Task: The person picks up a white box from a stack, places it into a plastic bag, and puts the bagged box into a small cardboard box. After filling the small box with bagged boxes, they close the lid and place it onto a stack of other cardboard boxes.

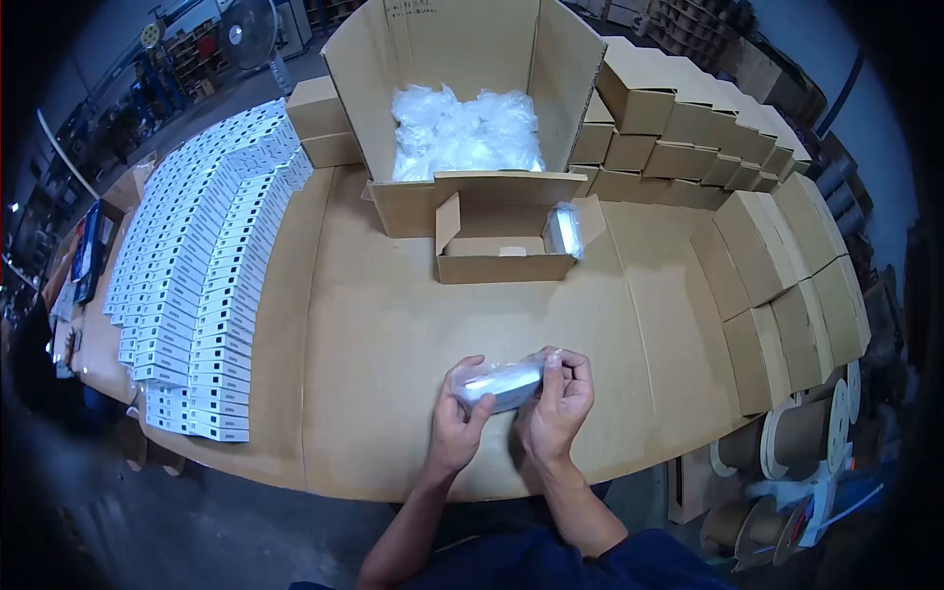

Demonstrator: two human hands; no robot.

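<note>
Both of my hands hold one clear plastic bag with a white part inside (503, 382), low over the cardboard-covered table (374, 324). My left hand (458, 418) cups its left end from below. My right hand (559, 401) pinches the right end with fingers curled over the top. Straight ahead stands a small open cardboard box (501, 254) with another bagged part (564, 229) leaning at its right side. Behind that, a large open carton (462, 108) holds several more clear bagged parts (462, 133).
Rows of small white boxes (202, 265) cover the table's left side. Closed brown cartons (688, 128) are stacked at the back right, and flat folded cartons (787, 295) lie along the right edge. Cardboard tape rolls (796, 442) sit below the right corner.
</note>
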